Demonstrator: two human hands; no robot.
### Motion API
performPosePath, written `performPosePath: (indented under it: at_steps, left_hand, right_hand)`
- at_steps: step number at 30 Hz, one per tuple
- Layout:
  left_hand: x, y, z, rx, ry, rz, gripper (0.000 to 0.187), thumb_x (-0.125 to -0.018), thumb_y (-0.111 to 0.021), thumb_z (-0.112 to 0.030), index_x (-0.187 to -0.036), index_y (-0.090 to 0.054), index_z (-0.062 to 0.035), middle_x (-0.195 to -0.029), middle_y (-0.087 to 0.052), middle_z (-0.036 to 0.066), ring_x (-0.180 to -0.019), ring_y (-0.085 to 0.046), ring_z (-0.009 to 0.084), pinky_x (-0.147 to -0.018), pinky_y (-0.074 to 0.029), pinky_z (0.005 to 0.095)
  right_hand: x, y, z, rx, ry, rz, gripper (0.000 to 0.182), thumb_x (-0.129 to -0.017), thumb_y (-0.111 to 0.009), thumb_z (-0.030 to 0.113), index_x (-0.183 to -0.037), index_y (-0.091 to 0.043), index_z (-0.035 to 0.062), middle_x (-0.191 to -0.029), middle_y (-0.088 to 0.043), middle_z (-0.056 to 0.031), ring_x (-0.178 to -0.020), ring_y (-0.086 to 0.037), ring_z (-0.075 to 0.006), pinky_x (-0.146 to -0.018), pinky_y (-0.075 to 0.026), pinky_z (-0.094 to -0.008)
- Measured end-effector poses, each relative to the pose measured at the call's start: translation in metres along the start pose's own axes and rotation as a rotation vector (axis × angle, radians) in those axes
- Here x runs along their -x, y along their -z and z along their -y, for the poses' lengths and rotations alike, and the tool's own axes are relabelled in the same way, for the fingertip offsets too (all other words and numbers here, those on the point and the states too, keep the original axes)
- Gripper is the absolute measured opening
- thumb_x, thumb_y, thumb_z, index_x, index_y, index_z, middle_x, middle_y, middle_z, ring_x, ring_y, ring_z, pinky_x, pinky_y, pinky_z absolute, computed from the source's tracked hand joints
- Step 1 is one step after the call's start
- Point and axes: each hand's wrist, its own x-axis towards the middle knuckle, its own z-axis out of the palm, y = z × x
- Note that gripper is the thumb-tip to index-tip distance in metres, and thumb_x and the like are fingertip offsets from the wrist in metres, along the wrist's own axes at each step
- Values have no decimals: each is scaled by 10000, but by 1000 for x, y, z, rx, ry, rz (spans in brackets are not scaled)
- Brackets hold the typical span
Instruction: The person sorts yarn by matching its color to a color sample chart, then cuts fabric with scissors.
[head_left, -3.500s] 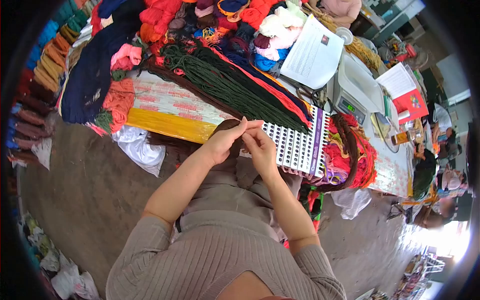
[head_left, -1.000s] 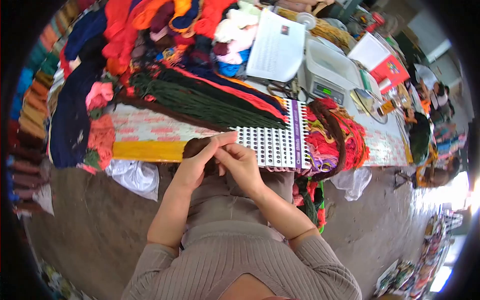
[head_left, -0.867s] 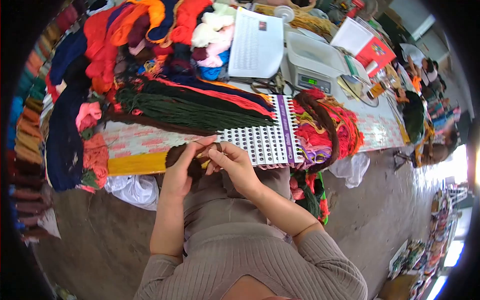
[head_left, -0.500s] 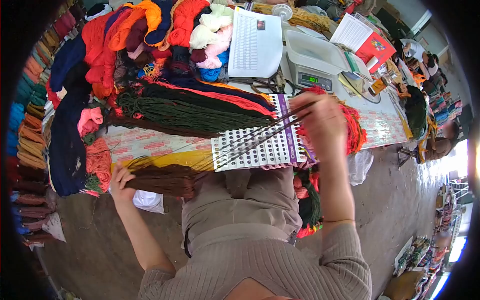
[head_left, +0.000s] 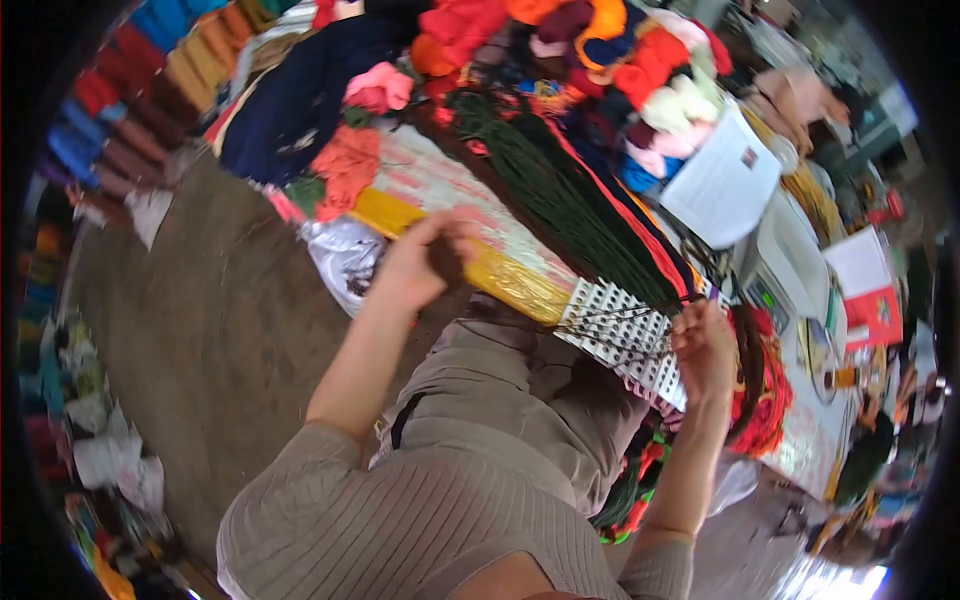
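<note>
My right hand (head_left: 703, 345) is closed on dark brown thread at the right end of a white perforated thread card (head_left: 625, 335). Thin brown strands cross the card's holes, and a brown length of thread (head_left: 745, 375) hangs just right of that hand. My left hand (head_left: 415, 262) is raised over the yellow strip (head_left: 515, 283) at the table edge, its fingers curled and blurred. A dark patch shows between its thumb and fingers; whether that is thread I cannot make out. Long dark green threads (head_left: 570, 190) run from the card across the table.
Piled skeins (head_left: 650, 75) in red, orange, white and navy lie along the far side. A printed sheet (head_left: 722, 180), a scale (head_left: 785, 265) and a red booklet (head_left: 872, 318) are to the right. A plastic bag (head_left: 345, 260) hangs by the table's left edge.
The view has turned and swung left. My left hand has moved away from the lower brown skein, and my right hand has come down close to the card's end.
</note>
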Motion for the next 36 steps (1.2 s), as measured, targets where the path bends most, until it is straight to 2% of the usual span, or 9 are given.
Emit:
performPosePath:
  at_steps: [5, 7, 11, 14, 23, 29, 31, 34, 36]
  left_hand:
    - [3, -52, 45, -129, 158, 275, 481, -968, -381, -366, -1230, -490, 22, -1225, -532, 129, -1110, -513, 196, -957, -416, 345]
    - [6, -65, 58, -174, 162, 332, 492, -968, -373, -379, -1229, -491, 22, -1203, -542, 116, -1127, -503, 187, -960, -412, 337]
    - [11, -76, 67, -330, 257, 405, 512, -962, -370, -427, -1260, -504, -34, -1008, -552, 15, -731, -486, 90, -649, -424, 248]
    - [7, -73, 74, -334, 291, 394, 513, -961, -369, -431, -1261, -505, -39, -983, -543, 4, -700, -473, 75, -621, -414, 230]
    - [1, -69, 72, -101, 344, 504, 506, -973, -328, -404, -1283, -469, -30, -1291, -494, 75, -1019, -527, 175, -791, -452, 335]
    - [-1, -70, 73, -105, 260, 326, 496, -973, -333, -398, -1249, -495, -20, -1209, -545, 87, -1067, -522, 189, -852, -438, 332]
    - [1, -74, 71, -149, 132, 207, 469, -966, -372, -401, -1164, -562, -20, -1032, -576, 63, -937, -558, 154, -864, -439, 305]
    - [3, -66, 62, -489, -102, 183, 471, -968, -375, -416, -1068, -606, -17, -984, -579, 20, -749, -508, 54, -605, -390, 206]
    - [5, -59, 55, -694, 6, 159, 539, -953, -380, -463, -882, -646, 0, -671, -542, 2, -476, -387, 49, -451, -280, 197]
  right_hand:
    - [-5, -64, -64, 116, -91, 64, 159, -927, -523, 172, -924, -579, 24, -774, -599, -56, -695, -599, -146, -624, -484, -252]
    - [-8, -79, -77, 192, -70, 85, 188, -938, -494, 155, -933, -601, 0, -792, -610, -54, -683, -591, -124, -613, -470, -222]
    - [-6, -91, -89, 500, 60, 127, 168, -918, -543, 163, -885, -592, 5, -706, -588, -24, -614, -538, -67, -551, -412, -198]
    - [-5, -86, -94, 554, 63, 113, 146, -919, -538, 142, -851, -561, 16, -684, -575, -11, -582, -522, -62, -532, -402, -189]
    - [-2, -80, -90, 326, 60, 135, 138, -953, -466, 138, -941, -533, 18, -714, -555, -12, -641, -524, -74, -598, -416, -209]
    - [5, -86, -86, 196, 48, 101, 158, -966, -434, 138, -936, -518, 7, -722, -553, -30, -625, -524, -91, -600, -422, -217]
    - [8, -88, -81, 168, 7, 107, 158, -967, -430, 136, -937, -512, 5, -727, -555, -41, -598, -524, -101, -569, -421, -219]
    - [10, -77, -78, 634, -90, 311, 201, -923, -537, 181, -813, -534, 13, -641, -531, -16, -573, -491, -70, -515, -392, -225]
    - [18, -75, -71, 900, 70, 368, 178, -881, -586, 164, -818, -549, 2, -619, -521, -50, -556, -481, -99, -511, -397, -268]
